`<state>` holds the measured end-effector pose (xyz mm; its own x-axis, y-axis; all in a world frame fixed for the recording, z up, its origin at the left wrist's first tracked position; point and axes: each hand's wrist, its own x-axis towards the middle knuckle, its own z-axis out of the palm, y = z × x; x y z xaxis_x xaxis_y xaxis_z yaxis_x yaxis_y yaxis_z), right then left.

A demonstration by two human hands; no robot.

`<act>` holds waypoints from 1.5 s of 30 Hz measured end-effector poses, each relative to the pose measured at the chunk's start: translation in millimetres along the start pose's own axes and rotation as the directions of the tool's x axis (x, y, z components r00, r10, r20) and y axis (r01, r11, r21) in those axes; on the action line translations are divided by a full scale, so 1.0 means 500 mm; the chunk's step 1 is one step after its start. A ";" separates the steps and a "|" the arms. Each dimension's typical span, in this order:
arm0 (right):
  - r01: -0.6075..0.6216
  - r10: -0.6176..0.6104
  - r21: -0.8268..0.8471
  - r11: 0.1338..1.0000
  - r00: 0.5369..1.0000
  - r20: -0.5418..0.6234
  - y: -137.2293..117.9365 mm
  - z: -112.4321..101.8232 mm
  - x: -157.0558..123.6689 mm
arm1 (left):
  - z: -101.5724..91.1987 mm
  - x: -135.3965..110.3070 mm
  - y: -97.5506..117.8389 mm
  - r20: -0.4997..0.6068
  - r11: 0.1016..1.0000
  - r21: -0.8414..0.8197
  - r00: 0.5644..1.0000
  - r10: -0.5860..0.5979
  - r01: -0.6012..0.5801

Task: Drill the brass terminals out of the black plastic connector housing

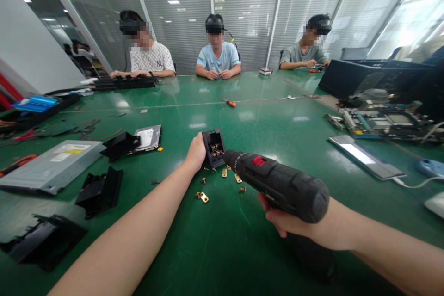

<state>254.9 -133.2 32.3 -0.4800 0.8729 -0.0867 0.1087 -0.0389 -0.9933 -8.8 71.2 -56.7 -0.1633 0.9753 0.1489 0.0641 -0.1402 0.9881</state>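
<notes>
My left hand (196, 151) grips a small black plastic housing (214, 147) and holds it tilted on the green table (243, 115). Brass parts show inside the housing's open face. My right hand (286, 219) is closed around a black electric screwdriver (277, 185) with a red switch. The tool's nose points into the housing from the right. Several loose brass screws and tabs (222, 182) lie on the table just below the housing.
Black plastic pieces (100, 189), a grey metal drive case (52, 166) and a hard disk (147, 138) lie to the left. A circuit board (385, 122), a flat metal panel (364, 156) and a black case sit right. Three people sit at the far side. A small screwdriver (229, 102) lies mid-table.
</notes>
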 end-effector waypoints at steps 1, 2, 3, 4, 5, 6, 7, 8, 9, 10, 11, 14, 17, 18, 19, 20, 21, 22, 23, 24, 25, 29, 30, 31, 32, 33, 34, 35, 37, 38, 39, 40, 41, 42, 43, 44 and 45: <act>0.001 -0.001 0.003 1.000 1.000 -0.007 0.001 0.000 0.000 | 0.000 0.000 -0.001 0.002 1.000 0.006 1.000 0.006 -0.006; 0.000 0.000 0.007 1.000 1.000 -0.014 0.002 0.000 0.000 | 0.000 0.001 -0.001 0.005 1.000 0.012 1.000 0.014 -0.014; -0.005 0.005 0.011 1.000 1.000 -0.020 0.003 0.000 -0.001 | 0.000 0.001 -0.002 0.008 1.000 0.017 1.000 0.022 -0.022; -0.013 0.013 0.013 1.000 1.000 -0.026 0.004 0.000 -0.002 | 0.001 0.001 -0.002 0.009 0.999 0.021 0.999 0.031 -0.031; -0.019 0.019 0.012 1.000 0.999 -0.029 0.005 0.000 -0.003 | 0.001 0.002 -0.002 0.006 0.999 0.026 0.999 0.040 -0.040; -0.021 0.021 0.011 1.000 0.999 -0.029 0.007 -0.001 -0.004 | 0.001 0.002 -0.001 -0.001 0.998 0.030 0.999 0.047 -0.047; -0.021 0.022 0.008 1.000 0.999 -0.030 0.008 -0.001 -0.004 | 0.001 0.002 -0.001 -0.008 0.998 0.033 0.999 0.053 -0.053; -0.021 0.021 0.007 1.000 0.999 -0.031 0.009 -0.001 -0.005 | 0.001 0.002 -0.001 -0.013 0.998 0.036 0.998 0.056 -0.056; -0.018 0.018 0.007 1.000 0.999 -0.032 0.010 -0.001 -0.005 | 0.002 0.002 -0.001 -0.014 0.998 0.036 0.998 0.056 -0.055; -0.013 0.013 0.006 1.000 0.999 -0.032 0.011 -0.001 -0.005 | 0.002 0.002 -0.001 -0.013 0.998 0.034 0.999 0.053 -0.052; -0.009 0.009 0.005 1.000 0.999 -0.031 0.011 -0.001 -0.005 | 0.002 0.002 -0.001 -0.009 0.998 0.029 0.999 0.048 -0.047; 0.004 -0.004 0.003 1.000 1.000 -0.027 0.010 0.000 -0.005 | 0.001 0.002 -0.001 0.003 0.999 0.016 1.000 0.031 -0.031; 0.018 -0.018 0.000 1.000 1.000 -0.015 0.005 0.001 -0.004 | 0.001 0.002 -0.002 0.007 1.000 0.014 1.000 0.024 -0.024; 0.020 -0.020 -0.002 1.000 1.000 -0.012 0.004 0.001 -0.003 | 0.001 0.002 -0.002 0.004 1.000 0.012 1.000 0.023 -0.023; 0.019 -0.019 -0.006 1.000 1.000 -0.010 0.002 0.000 -0.002 | 0.001 0.001 -0.001 -0.001 1.000 0.010 1.000 0.021 -0.021; 0.018 -0.018 -0.009 1.000 1.000 -0.012 0.002 0.000 -0.001 | 0.001 0.001 -0.001 -0.005 1.000 0.008 1.000 0.018 -0.018; 0.016 -0.017 -0.011 1.000 1.000 -0.017 0.001 0.000 0.000 | 0.002 0.001 0.000 -0.009 1.000 0.006 1.000 0.014 -0.014; 0.015 -0.015 -0.011 1.000 1.000 -0.023 0.001 0.000 0.000 | 0.002 0.001 0.000 -0.010 1.000 0.006 1.000 0.012 -0.012; 0.014 -0.015 -0.013 1.000 1.000 -0.023 0.001 -0.001 0.000 | 0.002 0.000 0.001 -0.008 1.000 0.009 1.000 0.011 -0.011; 0.014 -0.014 -0.013 1.000 1.000 -0.024 0.001 -0.001 0.000 | 0.002 0.000 0.001 -0.006 1.000 0.013 1.000 0.013 -0.013; 0.013 -0.013 -0.014 1.000 1.000 -0.025 0.002 -0.001 -0.001 | 0.002 0.000 0.001 -0.003 1.000 0.019 1.000 0.018 -0.018; 0.006 -0.007 -0.030 1.000 1.000 -0.025 0.001 0.000 -0.003 | 0.001 0.001 0.001 0.003 0.999 0.029 0.999 0.035 -0.035; 0.005 -0.006 -0.032 0.999 1.000 -0.026 0.001 0.001 -0.003 | 0.001 0.001 0.000 0.002 0.999 0.030 0.999 0.038 -0.038; 0.003 -0.004 -0.034 0.999 1.000 -0.025 0.001 0.001 -0.002 | 0.001 0.001 0.000 0.001 0.999 0.032 0.999 0.041 -0.041; 0.000 0.000 -0.034 0.999 1.000 -0.024 0.001 0.001 -0.001 | 0.001 0.000 -0.001 -0.001 0.998 0.035 0.999 0.045 -0.044; -0.003 0.002 -0.034 0.999 1.000 -0.022 0.001 0.002 0.000 | 0.001 0.000 -0.002 -0.003 0.998 0.037 0.999 0.050 -0.049; -0.002 0.002 -0.032 0.999 1.000 -0.022 0.001 0.002 0.001 | 0.001 0.000 -0.003 -0.007 0.998 0.038 0.998 0.054 -0.054; 0.000 -0.001 -0.030 1.000 1.000 -0.019 0.001 0.002 0.002 | 0.001 0.000 -0.003 -0.010 0.998 0.037 0.998 0.057 -0.057; 0.001 -0.002 -0.029 1.000 1.000 -0.018 0.000 0.001 0.003 | 0.001 0.001 -0.004 -0.013 0.998 0.031 0.998 0.057 -0.057; 0.001 -0.002 -0.031 1.000 1.000 -0.015 0.000 0.001 0.003 | 0.001 0.001 -0.004 -0.013 0.998 0.026 0.998 0.055 -0.054; 0.001 -0.001 -0.034 0.999 1.000 -0.009 0.000 0.001 0.003 | 0.001 0.001 -0.004 -0.011 0.998 0.022 0.999 0.051 -0.050; 0.002 -0.002 -0.037 0.999 1.000 -0.003 0.000 0.000 0.002 | 0.001 0.001 -0.004 -0.008 0.999 0.018 0.999 0.045 -0.045; 0.005 -0.005 -0.037 0.999 1.000 0.003 -0.001 0.000 0.001 | 0.001 0.001 -0.003 -0.006 0.999 0.014 0.999 0.039 -0.039; 0.011 -0.011 -0.032 0.999 1.000 0.005 0.000 0.000 0.000 | 0.001 0.001 -0.003 -0.005 0.999 0.010 1.000 0.031 -0.031; 0.017 -0.017 -0.025 1.000 1.000 0.005 0.000 -0.001 -0.002 | 0.001 0.000 -0.002 -0.004 1.000 0.006 1.000 0.024 -0.024; 0.018 -0.018 -0.018 1.000 1.000 -0.001 0.001 -0.001 -0.003 | 0.001 0.000 -0.001 -0.003 1.000 0.002 1.000 0.019 -0.019; 0.017 -0.017 -0.012 1.000 1.000 -0.007 0.002 -0.001 -0.004 | 0.001 0.000 -0.001 -0.002 1.000 0.001 1.000 0.017 -0.017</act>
<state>256.4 -135.1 31.4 -0.4755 0.8770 -0.0690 0.1110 -0.0179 -0.9937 -8.5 71.3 -57.1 -0.1642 0.9725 0.1654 0.0673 -0.1563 0.9854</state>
